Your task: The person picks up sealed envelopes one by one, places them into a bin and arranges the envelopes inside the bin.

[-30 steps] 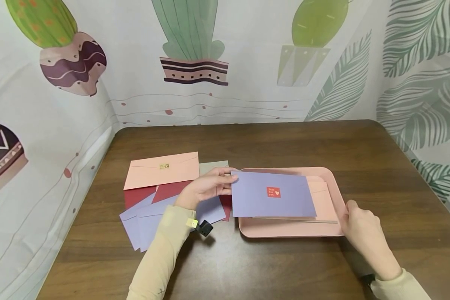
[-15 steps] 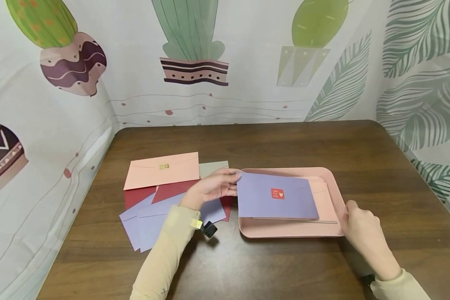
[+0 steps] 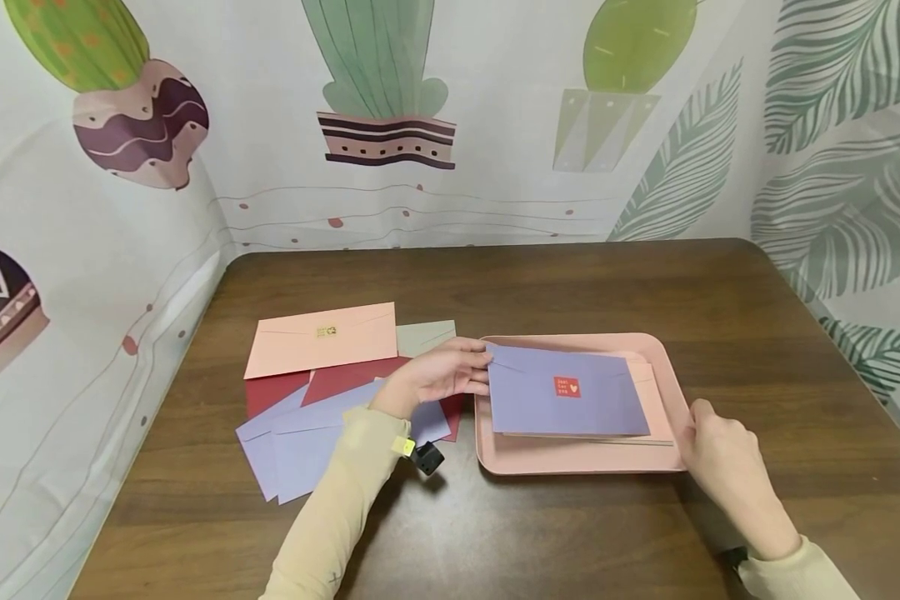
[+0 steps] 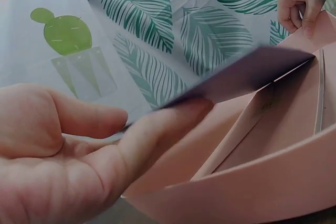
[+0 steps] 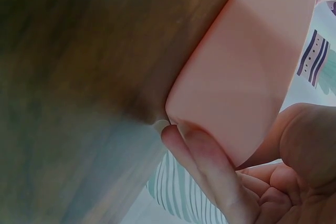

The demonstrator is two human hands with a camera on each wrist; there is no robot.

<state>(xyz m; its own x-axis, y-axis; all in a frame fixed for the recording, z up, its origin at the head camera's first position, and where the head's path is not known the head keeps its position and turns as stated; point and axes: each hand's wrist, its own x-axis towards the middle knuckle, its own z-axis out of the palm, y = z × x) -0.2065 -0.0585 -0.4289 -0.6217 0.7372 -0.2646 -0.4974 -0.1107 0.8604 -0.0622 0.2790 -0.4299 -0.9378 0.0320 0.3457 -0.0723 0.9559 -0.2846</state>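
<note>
My left hand point(image 3: 444, 372) pinches the left edge of a purple envelope point(image 3: 532, 400) with a small red "just for you" sticker. The left wrist view shows that envelope point(image 4: 236, 74) tilted over the pink tray point(image 4: 236, 195), thumb above and fingers beneath. Inside the tray point(image 3: 570, 462) lie a peach envelope point(image 3: 656, 400) and the edge of another under it. At the tray's right front corner my right hand point(image 3: 723, 446) grips the rim. In the right wrist view its fingers point(image 5: 202, 156) curl against the outside of the tray wall point(image 5: 247, 61).
Left of the tray several envelopes overlap on the dark wooden table point(image 3: 540, 292): a peach one point(image 3: 292, 346) on top, dark red ones point(image 3: 352, 379), a grey-green one point(image 3: 423, 336) and purple ones point(image 3: 307, 450). A printed cactus-and-leaf cloth point(image 3: 510, 83) hangs behind the table.
My left hand has moved slightly right with the purple envelope, which now lies more fully over the tray. The right hand has stayed at the tray's corner.
</note>
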